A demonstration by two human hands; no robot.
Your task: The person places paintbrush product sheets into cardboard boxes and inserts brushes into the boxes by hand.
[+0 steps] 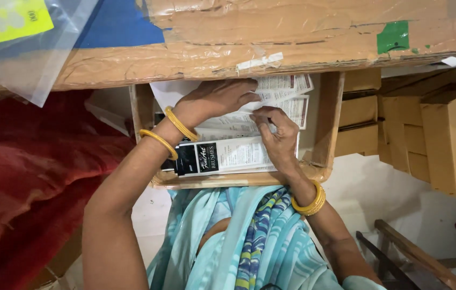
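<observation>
Open cardboard box of flat white brush packets, left hand laid spread on the upper packets, right hand pinching a packet edge, taped cardboard slab overhanging above, stacked cartons rightward.

From my feed, the open carton's far end at twelve o'clock hides under the cardboard tabletop; my left hand covers several flat packets; the clear bag at ten o'clock is cropped.
</observation>
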